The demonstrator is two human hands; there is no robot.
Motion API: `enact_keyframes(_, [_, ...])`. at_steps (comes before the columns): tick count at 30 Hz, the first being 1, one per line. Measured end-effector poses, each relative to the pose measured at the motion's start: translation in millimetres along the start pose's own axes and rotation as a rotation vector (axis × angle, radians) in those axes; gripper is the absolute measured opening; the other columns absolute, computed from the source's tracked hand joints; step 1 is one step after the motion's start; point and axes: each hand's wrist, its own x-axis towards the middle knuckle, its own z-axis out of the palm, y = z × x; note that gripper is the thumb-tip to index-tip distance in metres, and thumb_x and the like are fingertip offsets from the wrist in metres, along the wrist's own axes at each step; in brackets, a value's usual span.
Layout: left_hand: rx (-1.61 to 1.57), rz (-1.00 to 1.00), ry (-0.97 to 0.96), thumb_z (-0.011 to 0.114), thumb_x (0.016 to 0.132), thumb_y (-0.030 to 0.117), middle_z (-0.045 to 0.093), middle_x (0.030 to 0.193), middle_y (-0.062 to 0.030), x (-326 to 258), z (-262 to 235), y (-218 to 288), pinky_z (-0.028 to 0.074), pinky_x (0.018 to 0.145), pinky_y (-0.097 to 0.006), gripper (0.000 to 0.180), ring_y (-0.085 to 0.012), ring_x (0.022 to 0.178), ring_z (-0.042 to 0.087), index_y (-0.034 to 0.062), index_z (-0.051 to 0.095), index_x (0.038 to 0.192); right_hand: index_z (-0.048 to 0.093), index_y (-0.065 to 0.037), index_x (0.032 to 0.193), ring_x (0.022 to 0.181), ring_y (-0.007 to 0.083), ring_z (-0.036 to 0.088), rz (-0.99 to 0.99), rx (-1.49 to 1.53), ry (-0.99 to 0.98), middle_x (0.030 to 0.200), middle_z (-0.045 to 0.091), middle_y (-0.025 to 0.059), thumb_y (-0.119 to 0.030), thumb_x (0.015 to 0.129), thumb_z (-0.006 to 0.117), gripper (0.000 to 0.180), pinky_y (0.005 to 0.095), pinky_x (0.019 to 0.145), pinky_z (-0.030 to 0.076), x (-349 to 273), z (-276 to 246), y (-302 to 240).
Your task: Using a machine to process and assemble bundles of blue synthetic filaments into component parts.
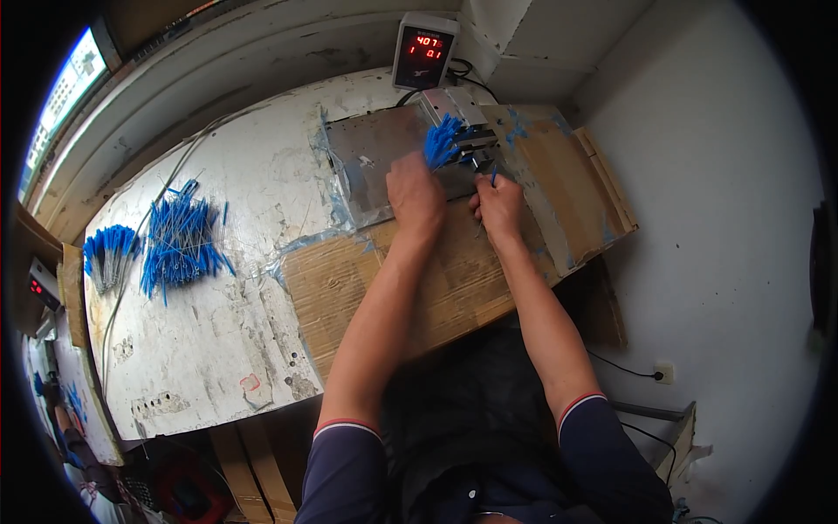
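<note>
My right hand [500, 208] is closed in a pinch just in front of a small metal fixture [476, 140]. A thin blue-sleeved wire [494, 177] sticks up from between its thumb and fingers. Over a grey metal plate [367, 179], my left hand [415, 192] is smeared by motion, with its fingertips indistinct. Right beside its fingers stands a thick bunch of blue-sleeved wires [443, 142], next to the fixture. Whether the left hand touches this bunch I cannot tell.
Two piles of blue-ended wires, a small one [111, 253] and a larger one [183, 240], lie on the worn white table [236, 341]. A box with a red display [426, 52] stands behind the fixture. Cardboard [384, 297] covers the front; a wall [698, 236] rises at right.
</note>
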Motion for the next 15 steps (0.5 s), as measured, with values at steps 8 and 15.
enact_keyframes(8, [0.008, 0.088, -0.105, 0.056, 0.081, 0.003, 0.065, 0.086, -0.0172, 1, -2, 2, 0.047, 0.079, -0.049, 0.011, -0.0378, 0.089, 0.061, 0.0037, 0.059, 0.092, 0.063, 0.006, 0.116, 0.063, 0.0091, 0.060, -0.201, -0.107, -0.063, 0.076, 0.067, 0.0050, -0.006, 0.085, 0.071, 0.035, 0.0276, 0.055, 0.048, -7, -13, 22])
enact_keyframes(15, [0.031, 0.101, -0.131, 0.056, 0.082, 0.003, 0.068, 0.089, -0.0167, -1, -2, 3, 0.048, 0.080, -0.049, 0.016, -0.0373, 0.088, 0.063, 0.0028, 0.061, 0.097, 0.062, 0.006, 0.117, 0.066, 0.0083, 0.062, -0.091, 0.084, -0.117, 0.085, 0.068, 0.0043, -0.003, 0.086, 0.070, 0.033, 0.0258, 0.055, 0.050, -20, -22, 17])
